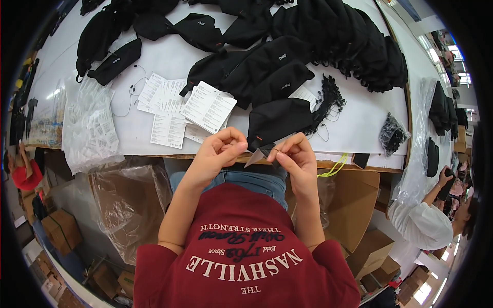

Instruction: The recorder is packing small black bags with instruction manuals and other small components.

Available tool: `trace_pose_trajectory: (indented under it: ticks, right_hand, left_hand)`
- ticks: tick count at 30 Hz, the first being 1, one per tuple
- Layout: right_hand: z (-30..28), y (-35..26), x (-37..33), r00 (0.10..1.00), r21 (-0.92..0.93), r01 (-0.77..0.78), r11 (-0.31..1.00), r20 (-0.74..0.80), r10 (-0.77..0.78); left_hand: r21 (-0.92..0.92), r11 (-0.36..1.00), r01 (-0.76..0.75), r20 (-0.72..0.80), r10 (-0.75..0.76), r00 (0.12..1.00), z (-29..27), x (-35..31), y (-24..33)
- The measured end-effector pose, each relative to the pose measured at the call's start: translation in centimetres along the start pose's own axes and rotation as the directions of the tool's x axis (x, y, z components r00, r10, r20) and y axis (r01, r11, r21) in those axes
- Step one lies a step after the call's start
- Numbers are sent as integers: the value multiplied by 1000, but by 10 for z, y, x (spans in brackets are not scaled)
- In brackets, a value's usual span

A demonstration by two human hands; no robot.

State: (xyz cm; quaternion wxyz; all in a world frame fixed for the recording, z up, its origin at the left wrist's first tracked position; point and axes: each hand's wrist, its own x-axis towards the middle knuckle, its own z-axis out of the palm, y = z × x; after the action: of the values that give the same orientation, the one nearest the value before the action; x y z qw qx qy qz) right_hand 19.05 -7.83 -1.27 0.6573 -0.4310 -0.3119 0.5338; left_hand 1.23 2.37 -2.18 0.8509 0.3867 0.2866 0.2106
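Bright, edges bent, rim seemingly soft

A maroon short-sleeved shirt (246,238) with white lettering (242,272) tops blue jeans (262,179)

We make out white capitals, dark script and a number across the maroon shirt (246,241), short white logos on several black pouches (262,64) beyond the tabletop's (354,123) near edge, and fine print, too small to read, on white cards (209,107) by that edge.
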Motion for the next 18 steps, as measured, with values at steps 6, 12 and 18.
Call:
trace_pose_trajectory:
  ticks: [6,12,18]
  right_hand:
    - [5,-1,1,995,31,-97,995,0,97]
    - [11,8,0,993,24,-81,996,-86,82]
    - [21,15,-1,979,33,-86,996,-182,91]
  left_hand:
    - [124,992,-10,-150,29,988,11,-1,3]
    - [282,949,-144,-195,204,959,18,-3,-1]
    - [285,942,-178,-226,246,943,34,-5,-6]
